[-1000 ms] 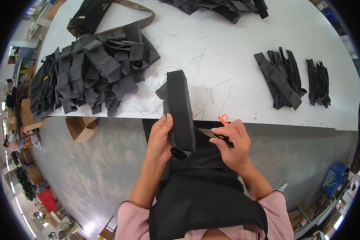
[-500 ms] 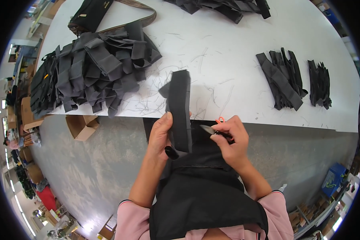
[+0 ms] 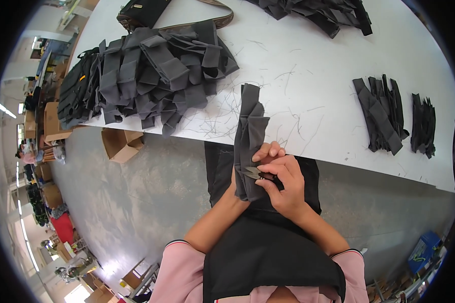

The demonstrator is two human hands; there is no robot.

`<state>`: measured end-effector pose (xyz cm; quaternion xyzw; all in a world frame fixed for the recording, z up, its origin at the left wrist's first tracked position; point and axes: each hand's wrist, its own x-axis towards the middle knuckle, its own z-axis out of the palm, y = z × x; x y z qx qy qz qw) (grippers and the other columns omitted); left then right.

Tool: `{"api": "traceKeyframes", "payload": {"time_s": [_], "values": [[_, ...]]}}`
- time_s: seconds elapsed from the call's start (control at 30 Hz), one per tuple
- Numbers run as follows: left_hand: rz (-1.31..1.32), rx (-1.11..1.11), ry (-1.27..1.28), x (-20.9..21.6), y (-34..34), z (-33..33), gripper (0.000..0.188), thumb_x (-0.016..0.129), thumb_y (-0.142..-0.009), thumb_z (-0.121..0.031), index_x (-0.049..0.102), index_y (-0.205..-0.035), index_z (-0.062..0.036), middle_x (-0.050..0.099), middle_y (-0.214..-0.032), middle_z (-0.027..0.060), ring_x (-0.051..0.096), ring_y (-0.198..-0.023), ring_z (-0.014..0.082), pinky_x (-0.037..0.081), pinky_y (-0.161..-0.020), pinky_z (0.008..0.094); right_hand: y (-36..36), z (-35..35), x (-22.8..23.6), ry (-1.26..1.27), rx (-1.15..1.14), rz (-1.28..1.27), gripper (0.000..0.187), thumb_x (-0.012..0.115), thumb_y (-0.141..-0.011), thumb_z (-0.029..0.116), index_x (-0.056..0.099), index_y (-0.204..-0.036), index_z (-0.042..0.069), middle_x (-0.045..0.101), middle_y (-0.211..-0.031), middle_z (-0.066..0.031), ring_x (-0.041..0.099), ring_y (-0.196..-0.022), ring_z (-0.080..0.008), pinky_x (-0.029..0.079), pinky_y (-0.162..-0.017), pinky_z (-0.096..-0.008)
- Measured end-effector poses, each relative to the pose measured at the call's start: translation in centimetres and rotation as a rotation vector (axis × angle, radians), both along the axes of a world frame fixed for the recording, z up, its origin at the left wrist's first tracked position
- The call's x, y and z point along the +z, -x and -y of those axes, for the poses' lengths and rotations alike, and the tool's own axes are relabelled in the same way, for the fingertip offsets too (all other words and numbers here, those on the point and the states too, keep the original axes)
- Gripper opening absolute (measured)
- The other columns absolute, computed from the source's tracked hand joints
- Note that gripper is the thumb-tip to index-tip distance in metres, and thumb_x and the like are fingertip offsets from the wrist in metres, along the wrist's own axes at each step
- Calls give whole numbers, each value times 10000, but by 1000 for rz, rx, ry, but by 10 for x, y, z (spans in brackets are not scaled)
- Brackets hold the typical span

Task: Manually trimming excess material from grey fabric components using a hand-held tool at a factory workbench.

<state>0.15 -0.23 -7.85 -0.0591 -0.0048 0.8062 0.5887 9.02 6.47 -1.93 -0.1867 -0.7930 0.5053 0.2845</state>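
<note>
Dark grey folded fabric strips (image 3: 249, 126) stand upright at the table's near edge, in front of my apron. My left hand (image 3: 268, 151) is closed round them from behind; its palm is hidden by the cloth, and its fingertips show on the right side. A pair of thread snips (image 3: 258, 174) with pointed metal blades and a dark handle is pinched in my right hand (image 3: 287, 188). Its tips lie against the fabric's lower part, just below my left fingertips. Whether a thread sits between the blades is too small to tell.
A big heap of dark fabric strips (image 3: 156, 70) covers the left of the white table (image 3: 308, 108), beside a black bag (image 3: 144, 11). Smaller bundles (image 3: 381, 116) lie at the right. Loose threads litter the tabletop. An open cardboard box (image 3: 121, 145) sits on the floor.
The fabric has been turned in my left hand, so its folded layers now face me. My right hand has brought the snips in against it. The whole view has shifted and tilted slightly.
</note>
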Motion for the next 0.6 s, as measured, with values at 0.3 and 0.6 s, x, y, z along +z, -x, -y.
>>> {"api": "traceKeyframes", "payload": {"time_s": [0.3,0.6], "values": [[-272,-63,286,24,-2,0,194,433,-902,-212,446,-729,-127,432,-958,51,408,-1037,182,302,-997,280,8,-5,4,-144,20,-82,314,758,-604,9,633,-891,38,576,-827,-51,523,-770,-237,429,-767,-361],[-90,-27,204,32,-5,-4,194,383,-924,-235,424,-786,-105,436,-990,59,378,-1094,193,259,-1043,272,8,-8,3,-277,6,-125,300,756,-604,43,633,-878,52,542,-801,-44,518,-730,-235,394,-644,-341]]}}
